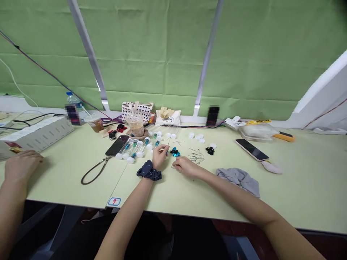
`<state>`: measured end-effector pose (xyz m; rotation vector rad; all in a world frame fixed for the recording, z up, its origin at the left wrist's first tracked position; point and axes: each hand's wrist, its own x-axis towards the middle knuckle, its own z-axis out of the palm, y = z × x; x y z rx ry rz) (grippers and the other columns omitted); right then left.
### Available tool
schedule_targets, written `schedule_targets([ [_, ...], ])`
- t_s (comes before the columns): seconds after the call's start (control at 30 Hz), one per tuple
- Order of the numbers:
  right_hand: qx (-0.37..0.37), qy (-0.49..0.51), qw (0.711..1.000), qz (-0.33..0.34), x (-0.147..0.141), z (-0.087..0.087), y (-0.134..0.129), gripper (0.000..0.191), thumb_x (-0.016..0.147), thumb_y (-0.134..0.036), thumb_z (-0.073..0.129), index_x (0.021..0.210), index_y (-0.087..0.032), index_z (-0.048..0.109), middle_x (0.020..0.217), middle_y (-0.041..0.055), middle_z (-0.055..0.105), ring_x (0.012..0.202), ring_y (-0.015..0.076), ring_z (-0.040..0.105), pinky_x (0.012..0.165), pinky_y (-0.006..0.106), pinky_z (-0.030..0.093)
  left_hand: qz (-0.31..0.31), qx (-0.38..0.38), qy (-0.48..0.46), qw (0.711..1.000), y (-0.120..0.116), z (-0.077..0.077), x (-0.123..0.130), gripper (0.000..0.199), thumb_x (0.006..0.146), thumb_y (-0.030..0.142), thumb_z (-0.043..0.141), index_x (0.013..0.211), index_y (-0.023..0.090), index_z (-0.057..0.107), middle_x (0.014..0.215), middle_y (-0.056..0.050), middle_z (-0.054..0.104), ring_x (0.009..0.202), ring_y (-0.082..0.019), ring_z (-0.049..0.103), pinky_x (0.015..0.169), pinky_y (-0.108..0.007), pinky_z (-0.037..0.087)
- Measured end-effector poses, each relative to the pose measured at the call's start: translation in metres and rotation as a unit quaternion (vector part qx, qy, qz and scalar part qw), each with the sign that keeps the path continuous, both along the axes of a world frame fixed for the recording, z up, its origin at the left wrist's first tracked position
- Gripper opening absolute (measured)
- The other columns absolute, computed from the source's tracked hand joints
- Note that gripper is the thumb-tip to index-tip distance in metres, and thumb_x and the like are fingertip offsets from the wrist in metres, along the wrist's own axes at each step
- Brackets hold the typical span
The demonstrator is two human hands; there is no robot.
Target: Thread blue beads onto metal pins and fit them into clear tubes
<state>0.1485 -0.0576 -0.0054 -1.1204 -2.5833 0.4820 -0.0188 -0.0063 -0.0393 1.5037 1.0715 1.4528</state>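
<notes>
Entry: small-parts handling at a pale green table, the step in hand being fingertip work among pins and beads, where anything this fine calls for a steady pinch. Left hand, wearing a navy dotted scrunchie at the wrist, is nearly closed, thumb and fingertips pinched on what appears to be a thin metal pin standing upward. Right hand is low and loosely curled beside it, fingertips near the table; whether it grips anything cannot be told. Just beyond lie a cluster of teal beads, a spread of loose pins, a cluster of black beads and loose white caps. Containers: clear plastic tubes, lying side by side and white-capped, hold teal-and-clear parts; exact count unclear. 1 clear lidded cup behind them holds pale brown residue, and 1 clear cup to its left holds brown liquid. A patterned tote bag and a white pouch stand at the back, contents hidden. Also present: 2 smartphones, a grey cloth, and, at far left, a co-worker's hand, resting on the table.
</notes>
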Motion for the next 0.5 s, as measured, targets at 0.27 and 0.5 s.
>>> schedule_targets([
  [0.27,0.026,-0.011,0.999,-0.036,-0.011,-0.006,-0.008,0.022,0.083,-0.008,0.046,0.074,-0.013,0.065,0.078,0.0076,0.057,0.073,0.0152,0.052,0.065,0.023,0.037,0.004,-0.003,0.005,1.000,0.000,0.000,0.000,0.033,0.076,0.045,0.057,0.082,0.014,0.066,0.080,-0.005,0.063,0.050,-0.009,0.051,0.046,-0.022,0.039],
  [0.5,0.019,0.007,0.999,-0.035,-0.010,-0.014,-0.006,0.021,0.082,-0.007,0.048,0.070,-0.014,0.064,0.076,0.0061,0.055,0.069,0.0136,0.050,0.065,0.023,0.036,0.003,-0.003,0.011,1.000,0.000,-0.001,0.000,0.034,0.076,0.046,0.056,0.083,0.015,0.066,0.080,-0.005,0.062,0.050,-0.009,0.050,0.046,-0.022,0.039],
])
